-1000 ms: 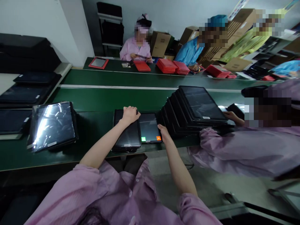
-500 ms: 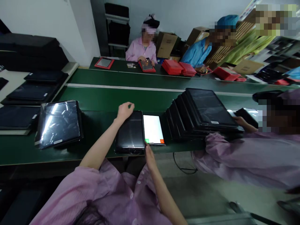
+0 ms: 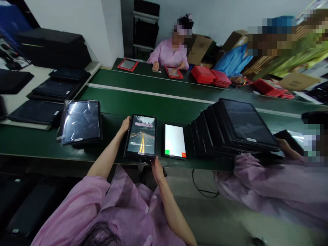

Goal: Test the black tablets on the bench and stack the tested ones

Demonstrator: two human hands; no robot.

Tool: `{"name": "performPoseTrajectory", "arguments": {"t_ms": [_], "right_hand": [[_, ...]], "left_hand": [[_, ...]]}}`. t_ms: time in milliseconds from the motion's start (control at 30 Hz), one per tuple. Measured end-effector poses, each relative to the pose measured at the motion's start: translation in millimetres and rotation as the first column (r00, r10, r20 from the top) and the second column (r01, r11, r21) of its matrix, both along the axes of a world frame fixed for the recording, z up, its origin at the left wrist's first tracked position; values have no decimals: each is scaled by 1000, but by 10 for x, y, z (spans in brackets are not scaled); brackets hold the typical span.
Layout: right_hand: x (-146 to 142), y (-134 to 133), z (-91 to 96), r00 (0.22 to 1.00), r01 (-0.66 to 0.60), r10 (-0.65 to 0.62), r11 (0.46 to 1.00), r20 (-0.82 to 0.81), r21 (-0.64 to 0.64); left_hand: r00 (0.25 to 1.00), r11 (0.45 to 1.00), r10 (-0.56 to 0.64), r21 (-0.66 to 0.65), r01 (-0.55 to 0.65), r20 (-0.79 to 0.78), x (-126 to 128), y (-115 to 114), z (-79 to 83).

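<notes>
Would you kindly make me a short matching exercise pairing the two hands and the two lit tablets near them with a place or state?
Things:
1. Left hand
2. Right hand
3. Tablet between them
4. Tablet right of item 3

Places or states:
A. Lit mostly white
B. At item 3's near right corner
C. Lit with a road picture
D. At item 3's left edge

Pairs: 1-D, 2-B, 3-C, 4-A

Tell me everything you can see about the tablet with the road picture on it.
The tablet is a flat, glossy rectangle with a dark frame. Its lit screen shows a road with yellow centre lines, trees and a pinkish banner. It lies face up, long sides running away from the person, atop dark layers at the green table's near edge. The left hand is at its left side, the right hand at its near right corner.
</notes>
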State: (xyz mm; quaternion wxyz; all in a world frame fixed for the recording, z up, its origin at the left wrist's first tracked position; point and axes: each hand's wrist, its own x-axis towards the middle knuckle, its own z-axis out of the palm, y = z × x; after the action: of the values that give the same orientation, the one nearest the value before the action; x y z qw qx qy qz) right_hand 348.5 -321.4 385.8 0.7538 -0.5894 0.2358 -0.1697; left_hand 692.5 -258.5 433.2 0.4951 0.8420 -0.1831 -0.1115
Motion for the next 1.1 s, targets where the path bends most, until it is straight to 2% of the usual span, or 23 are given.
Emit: {"name": "performPoseTrajectory", "arguments": {"t_ms": [67,133,200,233,267,333,367,400,433,467,533,600,667,867,1100], "right_hand": [[17,-50,108,999,-9,6,998,-48,-55],[29,-123,324,996,71,-81,981,-48,-180],[48,-194,610,985,171,-163,919,52,-356],[64,-223,755,986,162,-123,879,114,-448],[90,-248,890,988,99,-17,830,153,-548],[173,-298,1098,955,-58,252,672,154,-738],[229,-326,1164,936,-101,329,588,123,-803],[290,-357,1204,938,-107,335,528,91,-842],[350,-388,1223,959,-88,278,504,65,-859],[404,-418,1223,983,-55,178,517,44,-854],[476,-452,1187,1000,-4,2,611,-3,-791],[493,-431,1130,999,5,-27,732,-23,-681],[473,-356,1078,1000,-8,13,806,4,-592],[416,-138,1071,995,-89,94,835,-19,-543],[373,-215,1095,984,-156,179,849,-2,-504]], "left_hand": [[999,999,44,16,-45,11,-47,171,-31],[997,998,70,7,-70,36,-156,318,-65],[993,993,109,-46,-107,49,-306,426,-104],[990,988,135,-87,-131,43,-387,467,-125],[987,979,160,-133,-155,27,-466,502,-145],[983,958,184,-224,-181,-9,-607,565,-179],[983,948,183,-261,-182,-19,-665,596,-190],[984,941,178,-288,-177,-24,-716,628,-197],[985,937,174,-305,-172,-22,-758,660,-199],[985,936,170,-311,-166,-14,-792,691,-197],[985,937,172,-310,-161,8,-843,743,-183],[983,938,181,-305,-166,22,-874,773,-168],[982,939,185,-301,-169,27,-889,782,-161],[981,929,192,-324,-177,16,-892,773,-186],[981,925,196,-335,-181,11,-895,771,-201]]}}
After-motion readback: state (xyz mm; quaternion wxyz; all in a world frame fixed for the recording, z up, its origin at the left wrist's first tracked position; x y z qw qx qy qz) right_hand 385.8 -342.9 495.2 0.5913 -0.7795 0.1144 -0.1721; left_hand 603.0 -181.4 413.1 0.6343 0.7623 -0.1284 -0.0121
